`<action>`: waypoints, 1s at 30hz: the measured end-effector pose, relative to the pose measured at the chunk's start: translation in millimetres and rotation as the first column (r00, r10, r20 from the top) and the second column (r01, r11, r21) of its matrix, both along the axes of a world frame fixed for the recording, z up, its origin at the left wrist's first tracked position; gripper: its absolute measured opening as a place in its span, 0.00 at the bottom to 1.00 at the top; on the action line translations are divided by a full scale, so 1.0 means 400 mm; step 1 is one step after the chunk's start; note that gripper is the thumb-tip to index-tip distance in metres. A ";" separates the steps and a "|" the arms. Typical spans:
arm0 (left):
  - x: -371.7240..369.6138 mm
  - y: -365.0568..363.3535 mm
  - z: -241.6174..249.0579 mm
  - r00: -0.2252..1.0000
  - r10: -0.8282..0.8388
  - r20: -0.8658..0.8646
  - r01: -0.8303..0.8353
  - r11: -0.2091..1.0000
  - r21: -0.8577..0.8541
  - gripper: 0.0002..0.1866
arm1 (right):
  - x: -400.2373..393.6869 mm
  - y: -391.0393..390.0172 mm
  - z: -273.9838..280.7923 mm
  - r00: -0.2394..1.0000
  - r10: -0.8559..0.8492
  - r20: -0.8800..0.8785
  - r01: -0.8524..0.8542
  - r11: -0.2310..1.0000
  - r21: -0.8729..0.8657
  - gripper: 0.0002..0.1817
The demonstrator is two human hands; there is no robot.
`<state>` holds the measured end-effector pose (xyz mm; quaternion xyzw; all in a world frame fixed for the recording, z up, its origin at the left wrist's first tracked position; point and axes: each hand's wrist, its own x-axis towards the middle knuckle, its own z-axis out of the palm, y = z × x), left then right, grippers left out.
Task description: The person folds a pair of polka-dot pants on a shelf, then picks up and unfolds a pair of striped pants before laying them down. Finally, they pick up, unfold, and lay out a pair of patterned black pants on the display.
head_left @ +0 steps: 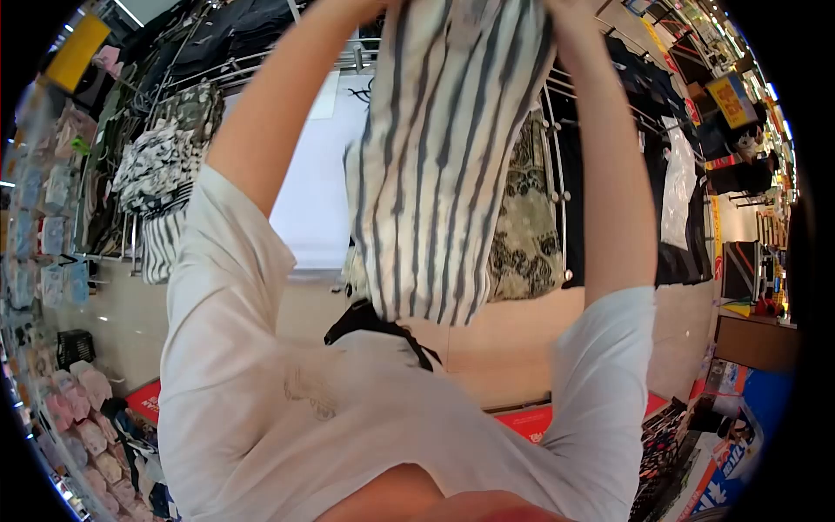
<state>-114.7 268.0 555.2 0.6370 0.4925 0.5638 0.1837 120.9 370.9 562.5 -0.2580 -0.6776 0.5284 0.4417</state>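
A cream-white garment with dark stripes (435,174) hangs in front of me from the top of the view, down to my chest. Both my arms reach up to its upper corners. My left hand (372,7) is at its left corner and my right hand (564,10) at its right corner, each holding the cloth. The frame's top edge cuts off most of my fingers. Behind the garment lies a white board or tabletop (309,196), partly covered by the cloth.
Folded patterned clothes (165,161) are stacked on a rack at the left. A patterned cloth (526,222) hangs beside a metal rail (557,174). Dark garments (678,200) hang farther right. Small packed goods (56,217) line the left wall. A black basket (75,348) stands below.
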 end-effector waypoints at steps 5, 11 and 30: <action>-0.136 0.181 -0.562 0.993 0.101 -0.062 -0.114 0.957 -0.268 0.29 | -0.099 0.141 -0.472 0.950 -0.037 0.310 0.147 0.929 -0.340 0.21; -0.166 0.308 -0.882 0.977 0.214 -0.013 -0.210 0.943 -0.258 0.27 | -0.220 0.311 -0.886 0.972 -0.028 0.234 0.143 0.861 -0.487 0.23; -0.236 0.476 -0.978 0.774 0.471 -0.422 -0.581 0.794 -0.179 0.35 | -0.370 0.573 -1.083 0.772 -0.449 0.450 0.325 0.887 0.328 0.32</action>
